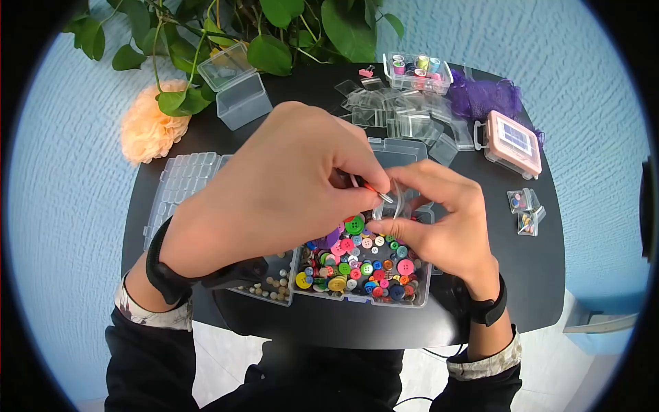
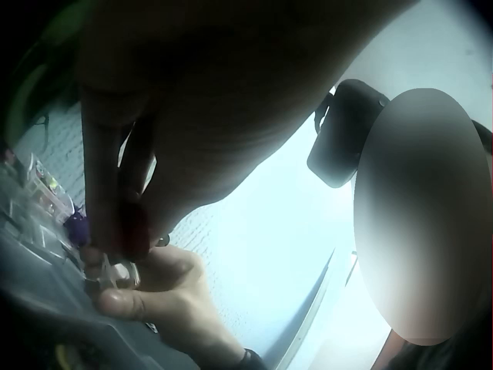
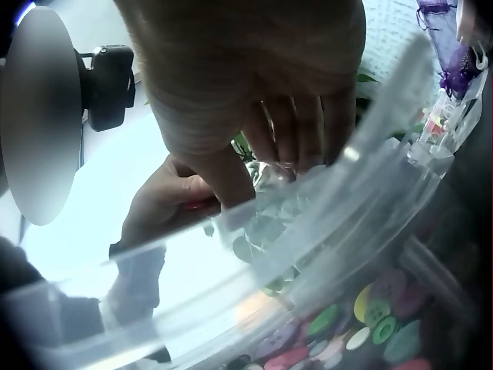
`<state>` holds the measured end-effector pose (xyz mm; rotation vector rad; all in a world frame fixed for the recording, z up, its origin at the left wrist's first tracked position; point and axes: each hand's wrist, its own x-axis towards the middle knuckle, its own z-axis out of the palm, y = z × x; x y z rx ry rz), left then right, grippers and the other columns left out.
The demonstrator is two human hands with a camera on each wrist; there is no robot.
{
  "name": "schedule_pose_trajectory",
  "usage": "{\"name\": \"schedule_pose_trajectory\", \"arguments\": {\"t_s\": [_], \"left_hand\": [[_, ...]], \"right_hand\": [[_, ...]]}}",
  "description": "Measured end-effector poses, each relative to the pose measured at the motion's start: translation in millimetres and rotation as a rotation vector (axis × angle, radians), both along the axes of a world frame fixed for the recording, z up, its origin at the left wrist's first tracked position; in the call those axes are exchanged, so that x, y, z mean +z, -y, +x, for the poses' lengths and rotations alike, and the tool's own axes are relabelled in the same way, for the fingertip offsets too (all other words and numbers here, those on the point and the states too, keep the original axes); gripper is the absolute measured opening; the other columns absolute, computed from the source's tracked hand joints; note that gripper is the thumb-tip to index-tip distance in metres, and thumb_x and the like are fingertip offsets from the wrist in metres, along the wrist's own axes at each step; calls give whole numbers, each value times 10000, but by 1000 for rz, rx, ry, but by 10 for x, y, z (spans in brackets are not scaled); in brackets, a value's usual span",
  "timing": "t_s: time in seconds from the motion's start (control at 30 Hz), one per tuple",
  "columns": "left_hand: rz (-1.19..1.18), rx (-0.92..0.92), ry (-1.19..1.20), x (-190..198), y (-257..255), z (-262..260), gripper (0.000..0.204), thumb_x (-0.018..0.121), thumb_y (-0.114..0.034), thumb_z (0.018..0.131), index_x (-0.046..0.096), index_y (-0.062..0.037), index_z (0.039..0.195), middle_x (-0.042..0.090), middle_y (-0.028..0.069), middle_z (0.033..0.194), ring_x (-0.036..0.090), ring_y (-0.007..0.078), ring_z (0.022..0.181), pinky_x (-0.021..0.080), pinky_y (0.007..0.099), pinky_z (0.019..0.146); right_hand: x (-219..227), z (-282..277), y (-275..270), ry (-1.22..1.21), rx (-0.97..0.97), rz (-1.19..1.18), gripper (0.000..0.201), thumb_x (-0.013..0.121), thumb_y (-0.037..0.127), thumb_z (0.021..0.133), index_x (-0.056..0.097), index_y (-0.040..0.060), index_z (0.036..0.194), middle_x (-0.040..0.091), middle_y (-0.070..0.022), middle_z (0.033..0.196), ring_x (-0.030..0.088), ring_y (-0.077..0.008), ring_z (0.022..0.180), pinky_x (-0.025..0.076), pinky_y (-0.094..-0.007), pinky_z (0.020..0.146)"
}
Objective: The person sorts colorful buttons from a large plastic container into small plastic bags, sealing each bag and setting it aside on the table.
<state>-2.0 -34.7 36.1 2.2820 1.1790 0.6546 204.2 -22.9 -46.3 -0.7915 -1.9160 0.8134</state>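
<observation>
My left hand (image 1: 288, 172) pinches a pair of tweezers (image 1: 385, 196) with silver tips and a red part, the rest hidden in the palm. Those tips reach to the mouth of a small clear plastic bag (image 1: 392, 208). With thumb and fingers my right hand (image 1: 449, 213) grips that bag from the right side. Both hands are above a clear compartment box (image 1: 427, 292) holding many colourful buttons (image 1: 357, 264). In the right wrist view, the right hand (image 3: 254, 85) and the fingers of the left hand (image 3: 181, 193) come close together.
Pearly beads (image 1: 274, 288) lie left of the buttons, near a gridded clear case (image 1: 182, 185). Behind are an open clear box (image 1: 240, 99), a heap of clear bags (image 1: 398, 110), a thread box (image 1: 417, 79) and purple mesh (image 1: 484, 96). A pink case (image 1: 511, 141) and filled bags (image 1: 527, 218) stand right.
</observation>
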Motion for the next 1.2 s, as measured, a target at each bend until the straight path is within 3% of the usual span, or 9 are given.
{"name": "schedule_pose_trajectory", "arguments": {"t_s": [0.2,0.43,0.6,0.73,0.9,1.2], "left_hand": [[118,-118,8,-138,-60,20,132,734,10,740,745,-15,869,694,90,805,669,206,701,504,304,583],[129,-117,-67,-88,-36,35,136,748,-9,735,735,-3,870,697,96,819,671,215,716,511,303,596],[-87,-23,3,-14,10,66,158,752,-13,757,751,-12,915,712,88,843,669,182,696,516,285,606],[-91,-4,-2,-10,16,89,157,746,-6,783,755,-7,939,710,88,843,659,156,699,514,275,610],[-370,99,56,55,53,124,129,715,17,842,738,41,966,702,84,860,646,111,736,525,257,629],[-386,42,295,-103,47,81,138,753,-18,844,752,17,978,639,42,885,628,85,703,510,203,598]], "right_hand": [[-14,-25,27,-28,55,-46,424,883,60,641,709,-20,1019,674,-93,864,629,-177,728,510,-282,598],[-12,-23,36,-26,85,-19,423,879,46,639,703,-31,1016,674,-104,875,643,-189,750,530,-282,624],[-12,-40,49,-53,85,-39,415,875,40,640,708,-20,1015,676,-104,878,643,-197,744,527,-286,630],[-13,-42,53,-61,94,-78,403,875,38,639,711,-14,1003,673,-101,869,638,-202,723,524,-294,632],[-22,-44,50,-47,90,-53,392,875,41,643,712,-14,996,670,-98,863,634,-194,713,524,-290,620],[-6,-45,57,-33,90,-40,373,878,52,648,722,-4,982,665,-85,843,634,-177,680,533,-282,608]]}}
